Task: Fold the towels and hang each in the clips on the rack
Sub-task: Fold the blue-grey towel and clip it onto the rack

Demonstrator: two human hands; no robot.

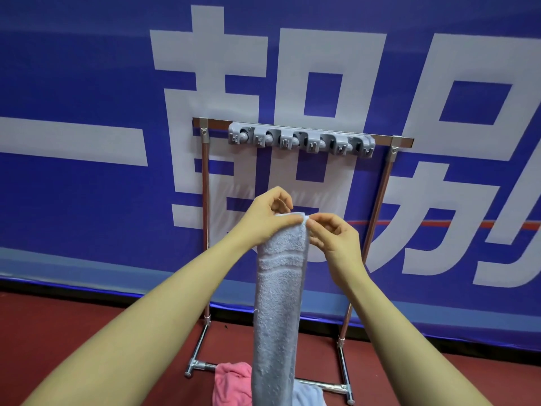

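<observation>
Nearest to me, low in the view, a pink towel [231, 382] lies bunched on the red floor [87, 332] by the foot of the rack [377, 206], with a bit of pale blue cloth [308, 394] just right of it; both wait their turn. Rising from there is the pale blue towel [279, 288] I hold, folded into a narrow strip whose long axis hangs straight down from my fingers. My left hand [266, 216] is curled round its top edge from the left, thumb laid across the near face. My right hand [336, 235] pinches the top right corner between thumb and forefinger, the other fingers loosely bent and holding nothing. The two hands almost meet at the top, arms reaching forward and up, and both are about equally far from the rack. Beyond and above them, well apart from the towel's top, is the grey clip strip [301, 142] on the rack's top bar, all its clips bare as far as I can see. So the towel must go up and away from me, I judge, toward a middle clip nearly straight above my fingers. Behind everything hangs the blue banner [73, 68].
</observation>
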